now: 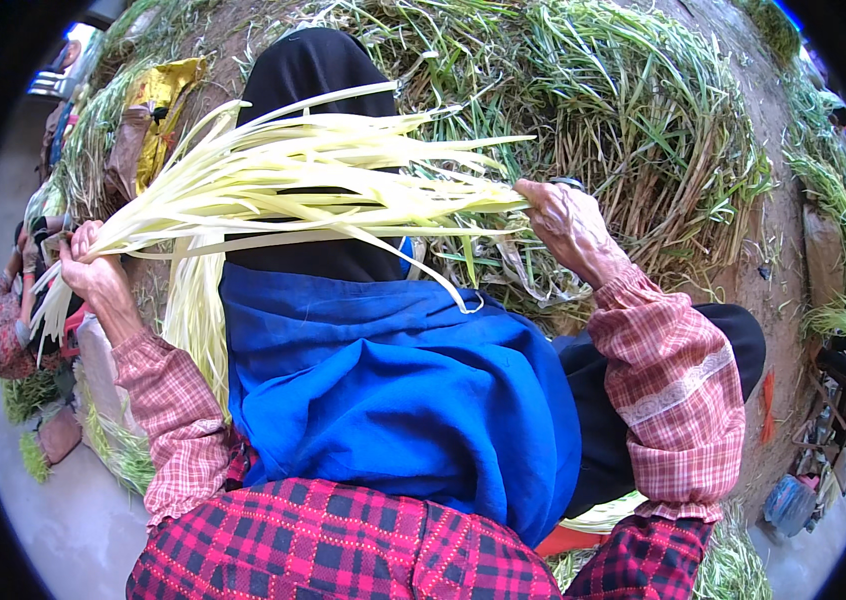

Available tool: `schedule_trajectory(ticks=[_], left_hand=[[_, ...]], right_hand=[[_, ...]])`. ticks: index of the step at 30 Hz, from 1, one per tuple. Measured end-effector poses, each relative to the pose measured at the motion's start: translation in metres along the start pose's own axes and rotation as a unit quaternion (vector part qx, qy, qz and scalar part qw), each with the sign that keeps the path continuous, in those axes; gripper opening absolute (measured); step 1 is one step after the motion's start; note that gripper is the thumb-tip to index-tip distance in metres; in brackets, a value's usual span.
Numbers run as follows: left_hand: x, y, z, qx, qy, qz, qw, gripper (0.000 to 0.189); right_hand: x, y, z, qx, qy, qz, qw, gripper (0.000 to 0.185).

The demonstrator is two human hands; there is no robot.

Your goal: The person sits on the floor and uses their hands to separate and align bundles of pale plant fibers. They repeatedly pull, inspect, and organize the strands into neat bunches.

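Observation:
A loose bunch of pale yellow leaves, which look like blanched chives [303, 180], stretches crosswise above my lap. My left hand [97, 277] grips its white stem end, and the cut ends stick out below the fist. At the other end, my right hand [569, 229] pinches some of the leaf tips between thumb and fingers. Several leaves splay out of the bunch, and one curls down over the blue apron [408, 390]. More of the same yellow leaves [194, 322] hang or lie beside my left thigh, partly hidden by the bunch.
A large heap of green and dried leaves [640, 127] covers the ground ahead and right. Yellow plastic wrapping [164, 112] lies at the upper left. A person in a patterned top [7, 337] sits at the far left. A blue plastic container [790, 504] stands low on the right.

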State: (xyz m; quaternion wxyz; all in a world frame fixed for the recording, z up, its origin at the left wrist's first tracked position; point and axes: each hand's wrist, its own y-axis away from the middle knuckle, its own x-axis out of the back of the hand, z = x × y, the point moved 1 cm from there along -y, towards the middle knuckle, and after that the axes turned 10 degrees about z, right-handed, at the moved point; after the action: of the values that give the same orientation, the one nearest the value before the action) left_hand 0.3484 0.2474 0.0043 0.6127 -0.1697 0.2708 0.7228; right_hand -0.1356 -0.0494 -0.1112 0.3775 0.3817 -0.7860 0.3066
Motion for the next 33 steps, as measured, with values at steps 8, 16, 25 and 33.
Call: schedule_trajectory(ticks=[8, 16, 25, 33], left_hand=[[0.001, 0.004, -0.003, 0.049, 0.012, -0.103, 0.993, 0.048], [0.019, -0.012, 0.015, 0.044, 0.024, -0.158, 0.986, 0.045], [0.004, 0.015, -0.001, 0.003, 0.020, -0.040, 0.999, 0.041], [0.018, 0.001, -0.003, 0.086, 0.068, -0.135, 0.985, 0.041]], right_hand=[[-0.017, -0.019, 0.006, -0.031, 0.190, -0.019, 0.981, 0.007], [-0.007, -0.007, 0.064, -0.161, -0.002, 0.042, 0.986, 0.022], [0.043, -0.028, 0.001, -0.105, 0.192, 0.088, 0.972, 0.015], [0.049, -0.038, -0.073, -0.050, -0.256, 0.080, 0.962, 0.015]])
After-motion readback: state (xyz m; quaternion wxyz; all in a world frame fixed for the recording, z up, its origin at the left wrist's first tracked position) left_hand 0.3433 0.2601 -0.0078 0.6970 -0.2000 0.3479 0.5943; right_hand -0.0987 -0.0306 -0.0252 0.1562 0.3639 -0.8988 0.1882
